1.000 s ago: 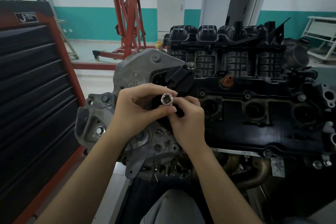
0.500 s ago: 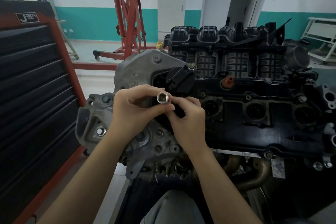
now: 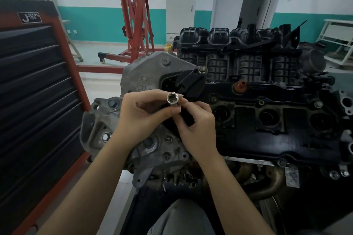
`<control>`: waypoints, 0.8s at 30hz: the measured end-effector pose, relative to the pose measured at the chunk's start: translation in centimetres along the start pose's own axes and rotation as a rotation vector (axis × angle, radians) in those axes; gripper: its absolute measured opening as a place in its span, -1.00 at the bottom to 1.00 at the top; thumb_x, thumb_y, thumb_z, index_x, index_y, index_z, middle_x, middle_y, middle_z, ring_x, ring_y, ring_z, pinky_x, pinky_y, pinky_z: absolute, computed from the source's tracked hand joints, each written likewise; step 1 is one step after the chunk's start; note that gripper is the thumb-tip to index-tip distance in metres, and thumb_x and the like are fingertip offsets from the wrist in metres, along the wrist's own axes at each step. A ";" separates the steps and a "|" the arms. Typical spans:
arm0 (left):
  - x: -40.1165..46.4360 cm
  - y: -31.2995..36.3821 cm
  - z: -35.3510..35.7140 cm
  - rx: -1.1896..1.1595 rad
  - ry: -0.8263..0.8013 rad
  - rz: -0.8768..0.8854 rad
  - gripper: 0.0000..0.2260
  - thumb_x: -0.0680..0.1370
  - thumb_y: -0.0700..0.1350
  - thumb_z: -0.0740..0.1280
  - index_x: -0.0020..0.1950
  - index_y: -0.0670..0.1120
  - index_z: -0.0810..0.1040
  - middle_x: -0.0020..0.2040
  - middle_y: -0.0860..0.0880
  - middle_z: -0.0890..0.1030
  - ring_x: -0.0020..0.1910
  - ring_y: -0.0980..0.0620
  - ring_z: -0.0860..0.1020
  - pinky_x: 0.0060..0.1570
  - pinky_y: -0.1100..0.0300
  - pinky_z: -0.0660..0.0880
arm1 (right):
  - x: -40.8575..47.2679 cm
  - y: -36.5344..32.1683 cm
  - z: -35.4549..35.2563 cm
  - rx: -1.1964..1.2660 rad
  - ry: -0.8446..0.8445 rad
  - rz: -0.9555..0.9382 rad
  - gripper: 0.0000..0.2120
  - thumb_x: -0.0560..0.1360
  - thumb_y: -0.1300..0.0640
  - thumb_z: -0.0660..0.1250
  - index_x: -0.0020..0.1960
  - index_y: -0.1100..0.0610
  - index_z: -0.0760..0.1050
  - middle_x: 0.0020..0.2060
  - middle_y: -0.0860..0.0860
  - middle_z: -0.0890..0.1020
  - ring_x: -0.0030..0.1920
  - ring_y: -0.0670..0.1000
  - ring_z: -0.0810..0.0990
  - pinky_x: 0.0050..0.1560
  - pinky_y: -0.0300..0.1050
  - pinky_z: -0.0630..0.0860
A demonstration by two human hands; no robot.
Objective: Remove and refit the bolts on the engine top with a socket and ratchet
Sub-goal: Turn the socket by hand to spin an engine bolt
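At the far left stands a tool cabinet [image 3: 38, 91], black drawers in a red frame, with a badge near its top. Farther back, right of it, a red engine hoist [image 3: 136, 19] stands on the pale floor, and beyond that a grey electrical cabinet [image 3: 180, 4] against the white and teal wall.

In the middle, over the grey timing cover [image 3: 152, 74] at the left end of the engine [image 3: 267, 116], the two hands meet. The left hand [image 3: 145, 114] has its fingers curled, thumb and forefinger grasping a silver socket [image 3: 173, 100] whose square drive opening faces the camera. The right hand [image 3: 196, 122] is just beside it, fingertips curled and pinching at the socket's lower end; whether a bolt sits under those fingers cannot be told. The socket is held above the engine top, just near of a black round cap [image 3: 190, 84] with a bolt [image 3: 202, 70] at its far edge.

To the right runs the black valve cover [image 3: 286, 139] with its row of round wells, an orange plug [image 3: 241, 87] on its far side, and the ribbed black intake manifold [image 3: 238, 49] behind. At the far right stands a white shelf frame [image 3: 338, 44]
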State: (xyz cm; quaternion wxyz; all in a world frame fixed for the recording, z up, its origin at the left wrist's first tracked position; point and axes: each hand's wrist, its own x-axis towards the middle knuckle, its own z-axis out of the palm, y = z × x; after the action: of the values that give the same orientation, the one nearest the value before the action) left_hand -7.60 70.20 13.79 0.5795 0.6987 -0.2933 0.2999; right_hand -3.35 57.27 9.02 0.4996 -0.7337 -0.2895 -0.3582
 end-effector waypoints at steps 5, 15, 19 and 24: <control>0.3 -0.1 0.1 0.127 -0.039 0.067 -0.74 0.34 -0.32 0.49 0.01 -0.23 0.60 -0.09 -0.12 0.67 -0.05 -0.03 0.65 0.07 0.15 0.55 | -0.1 0.2 0.0 0.002 0.020 0.011 -0.86 0.41 0.24 0.40 -0.05 0.22 0.65 -0.19 0.01 0.70 -0.08 -0.27 0.40 -0.03 0.03 0.52; 0.2 -0.4 -0.1 0.081 -0.079 0.038 -0.73 0.38 -0.38 0.44 0.06 -0.29 0.58 -0.05 -0.19 0.66 -0.01 -0.08 0.65 0.09 0.13 0.54 | 0.0 0.2 0.0 0.013 0.003 0.009 -0.80 0.44 0.25 0.38 0.05 0.23 0.64 -0.17 0.04 0.70 -0.10 -0.33 0.40 -0.02 0.07 0.53; 0.2 -0.5 0.1 0.163 0.012 0.096 -0.78 0.31 -0.33 0.50 -0.07 -0.27 0.61 -0.16 -0.18 0.65 -0.12 -0.06 0.65 0.07 0.13 0.55 | 0.0 -0.1 0.1 0.020 0.017 0.031 -0.83 0.44 0.14 0.39 -0.04 0.20 0.66 -0.17 -0.01 0.70 -0.09 -0.24 0.48 0.04 0.09 0.51; 0.1 -0.5 -0.2 0.035 -0.059 -0.002 -0.77 0.40 -0.42 0.39 0.05 -0.35 0.58 -0.06 -0.19 0.65 -0.02 -0.03 0.65 0.05 0.18 0.54 | 0.0 0.1 0.1 -0.019 -0.013 0.013 -0.76 0.44 0.19 0.38 0.10 0.20 0.63 -0.13 0.01 0.70 -0.08 -0.24 0.41 0.02 -0.01 0.50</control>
State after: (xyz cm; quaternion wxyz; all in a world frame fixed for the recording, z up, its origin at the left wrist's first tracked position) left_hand -7.20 70.47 13.60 0.5586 0.7177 -0.3043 0.2834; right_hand -3.27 57.29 8.91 0.4928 -0.7428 -0.2845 -0.3528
